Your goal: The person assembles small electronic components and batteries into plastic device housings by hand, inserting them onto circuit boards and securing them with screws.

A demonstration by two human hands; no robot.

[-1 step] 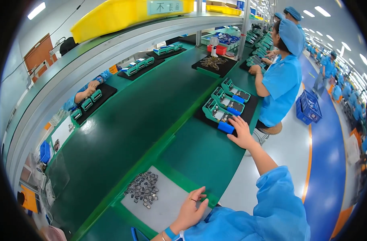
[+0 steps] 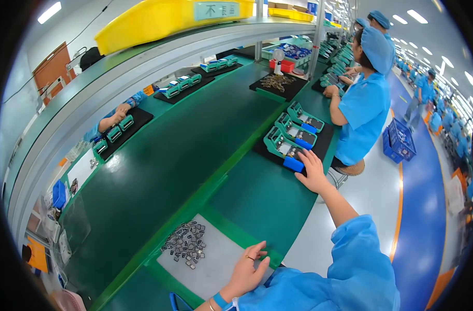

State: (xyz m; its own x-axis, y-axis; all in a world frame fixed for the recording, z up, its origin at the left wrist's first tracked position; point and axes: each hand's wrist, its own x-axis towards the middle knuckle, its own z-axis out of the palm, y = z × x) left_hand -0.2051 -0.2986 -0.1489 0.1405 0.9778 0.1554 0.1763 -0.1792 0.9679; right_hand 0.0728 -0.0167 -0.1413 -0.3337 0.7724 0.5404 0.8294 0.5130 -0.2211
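My right hand [image 2: 314,173] reaches out with fingers extended and apart, at the right side of the nearest green fixture [image 2: 279,143]. Its fingertips lie beside the blue block [image 2: 293,164] at that fixture's front; whether they touch it I cannot tell. Two more green fixtures with blue fronts stand behind it on a black mat [image 2: 327,136]. My left hand [image 2: 248,268] hovers over or rests on the right edge of a pale grey sheet [image 2: 215,259], fingers loosely bent, thumb apart, nothing visible in it. Small metallic rectangular parts [image 2: 185,242] lie heaped on the sheet's far left.
A green bench [image 2: 169,155] runs away from me, with a metal-edged shelf [image 2: 158,65] and yellow bin [image 2: 158,23] above. A co-worker in blue [image 2: 363,103] sits at far right. Across the bench, another person's hands [image 2: 117,115] work at green fixtures. A blue crate [image 2: 399,140] stands on the floor.
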